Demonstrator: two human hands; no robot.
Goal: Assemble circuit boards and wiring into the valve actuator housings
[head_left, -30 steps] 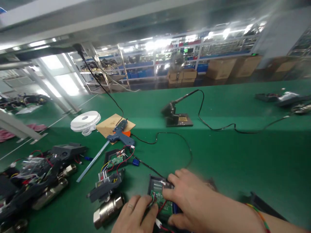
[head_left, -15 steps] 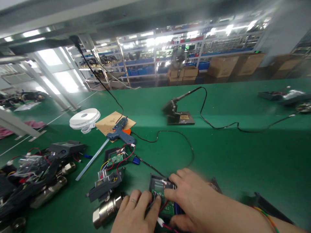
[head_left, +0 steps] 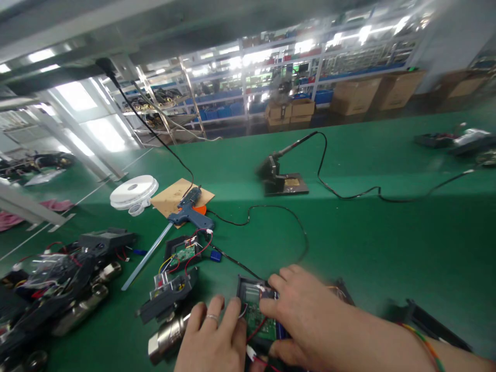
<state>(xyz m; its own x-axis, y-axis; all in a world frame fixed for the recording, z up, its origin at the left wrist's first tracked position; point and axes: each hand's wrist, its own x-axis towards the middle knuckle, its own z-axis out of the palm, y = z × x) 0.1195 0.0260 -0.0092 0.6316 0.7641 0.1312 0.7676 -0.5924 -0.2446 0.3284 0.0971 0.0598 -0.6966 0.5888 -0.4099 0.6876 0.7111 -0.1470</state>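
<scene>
A black housing with a green circuit board (head_left: 257, 316) and red, white and black wires lies on the green bench at the bottom middle. My left hand (head_left: 213, 341), a ring on one finger, rests on its left edge with the fingers pressed close together. My right hand (head_left: 306, 315) covers the housing's right side, fingers curled down onto the board and thumb hooked under its near edge. A metal valve with a black actuator (head_left: 170, 315) lies just left of my left hand.
A blue glue gun (head_left: 189, 213) rests on a cardboard piece, a white tape roll (head_left: 134, 190) beside it. Another open housing with a board (head_left: 183, 252) sits beyond the valve. A soldering iron on its stand (head_left: 279, 178) is further back. Valves and black parts (head_left: 58, 289) pile at left.
My left hand has slid a little further up along the housing's left edge. The right hand stays on the board. The view has shifted slightly.
</scene>
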